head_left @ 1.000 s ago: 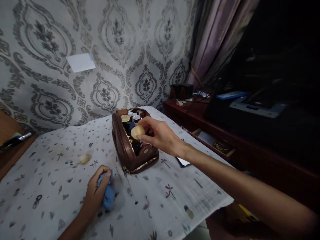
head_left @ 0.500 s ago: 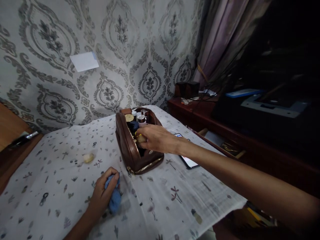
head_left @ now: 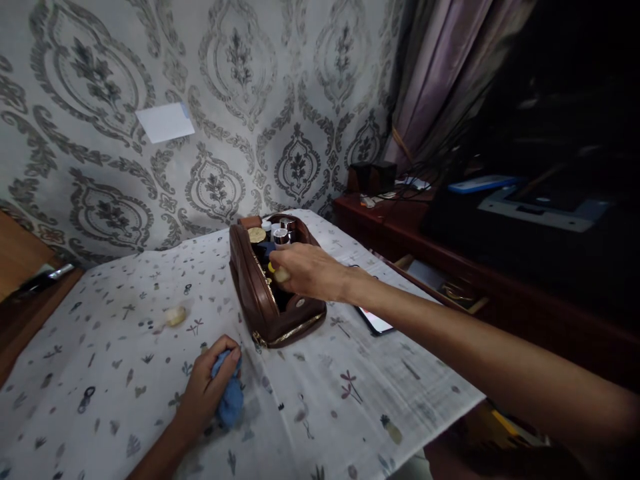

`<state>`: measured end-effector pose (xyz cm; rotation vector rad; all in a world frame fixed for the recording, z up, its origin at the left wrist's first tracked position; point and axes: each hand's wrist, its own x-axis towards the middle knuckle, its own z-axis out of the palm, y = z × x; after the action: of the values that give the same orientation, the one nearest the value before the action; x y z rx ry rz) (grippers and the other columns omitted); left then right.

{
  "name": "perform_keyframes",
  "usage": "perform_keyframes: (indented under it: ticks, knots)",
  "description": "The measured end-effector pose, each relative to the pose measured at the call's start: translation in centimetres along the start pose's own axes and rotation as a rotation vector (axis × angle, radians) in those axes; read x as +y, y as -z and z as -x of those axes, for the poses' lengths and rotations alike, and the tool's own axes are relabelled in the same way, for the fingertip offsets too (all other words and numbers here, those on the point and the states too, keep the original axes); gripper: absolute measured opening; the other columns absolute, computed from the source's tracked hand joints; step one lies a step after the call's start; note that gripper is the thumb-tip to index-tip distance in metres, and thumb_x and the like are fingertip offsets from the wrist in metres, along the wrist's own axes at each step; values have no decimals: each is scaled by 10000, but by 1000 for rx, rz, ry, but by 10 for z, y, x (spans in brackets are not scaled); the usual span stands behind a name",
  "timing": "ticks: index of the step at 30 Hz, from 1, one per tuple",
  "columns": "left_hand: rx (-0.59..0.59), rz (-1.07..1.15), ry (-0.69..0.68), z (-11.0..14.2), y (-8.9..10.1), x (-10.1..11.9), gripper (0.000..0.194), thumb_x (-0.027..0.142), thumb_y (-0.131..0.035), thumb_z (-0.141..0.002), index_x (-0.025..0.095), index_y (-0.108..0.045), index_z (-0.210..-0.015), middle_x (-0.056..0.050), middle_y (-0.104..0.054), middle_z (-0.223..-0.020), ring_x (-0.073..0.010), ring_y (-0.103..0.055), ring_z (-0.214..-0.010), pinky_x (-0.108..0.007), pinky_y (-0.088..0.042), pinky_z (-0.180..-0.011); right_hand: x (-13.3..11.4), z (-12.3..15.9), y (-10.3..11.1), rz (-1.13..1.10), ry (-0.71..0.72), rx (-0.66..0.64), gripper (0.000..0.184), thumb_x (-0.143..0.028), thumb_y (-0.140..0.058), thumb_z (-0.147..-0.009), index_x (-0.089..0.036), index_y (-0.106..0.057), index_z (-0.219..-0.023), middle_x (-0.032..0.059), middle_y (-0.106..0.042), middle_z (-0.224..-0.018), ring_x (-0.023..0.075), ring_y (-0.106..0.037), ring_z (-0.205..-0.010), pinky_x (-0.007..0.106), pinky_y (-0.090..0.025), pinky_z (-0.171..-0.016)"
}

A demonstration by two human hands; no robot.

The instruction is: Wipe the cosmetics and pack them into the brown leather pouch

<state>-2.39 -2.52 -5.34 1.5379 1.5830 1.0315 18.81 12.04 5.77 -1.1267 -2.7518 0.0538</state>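
Note:
My left hand (head_left: 207, 382) is closed around a crumpled blue cloth (head_left: 231, 399), resting on the printed tablecloth in front of the bag. My right hand (head_left: 310, 270) reaches into an unzipped brown toiletry bag (head_left: 280, 337), its fingers pinched at a small pale-yellow item (head_left: 281, 274) whose kind I cannot make out. A bit of bright yellow (head_left: 271, 267) shows beside the fingertips. Farther back in the bag stand a silver-capped bottle (head_left: 281, 236), a white-capped bottle (head_left: 267, 226) and a round gold lid (head_left: 257, 235). The hand hides part of the bag's inside.
Left of the bag, a small cream-coloured piece (head_left: 175, 316) lies on the tablecloth (head_left: 125, 400). A phone (head_left: 376, 322) is partly under my right forearm. To the right are an open drawer (head_left: 435, 283) and a dark red desk (head_left: 385, 217) with cables.
My right hand has shifted slightly deeper toward the back of the bag, uncovering more of its near inside. The left hand keeps its hold on the cloth. The view has moved a little.

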Motion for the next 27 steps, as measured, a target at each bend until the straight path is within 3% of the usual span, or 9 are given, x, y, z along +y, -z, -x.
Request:
perform_keyframes:
  ticks: [7,19,27]
  knots:
    - [-24,-16,-13,-1,0,-1,434,595,-489,-921,210,-510,-720,21,-525,-621,-145,-496,-575,-241,-405,-560,6,0,-1,-58,16,-12,189,-206,-688,-822,-193,-670,-1009,91,-695,-1099,234,-642,-955,290,-341,-675]
    - [-47,11,1,0,0,-8,433,603,-492,-925,209,-514,-747,29,-515,-624,-139,-478,-580,-240,-389,-563,-7,-1,5,-222,16,-98,241,-193,-748,-762,-194,-617,-964,17,-633,-858,168,-553,-768,246,-291,-601]
    - [-58,18,0,-1,2,-9,426,594,-489,-931,208,-515,-752,33,-514,-635,-136,-485,-589,-233,-400,-575,-4,-3,8,-307,72,-90,281,-170,-774,-736,-156,-649,-987,11,-592,-833,163,-531,-770,246,-329,-628]
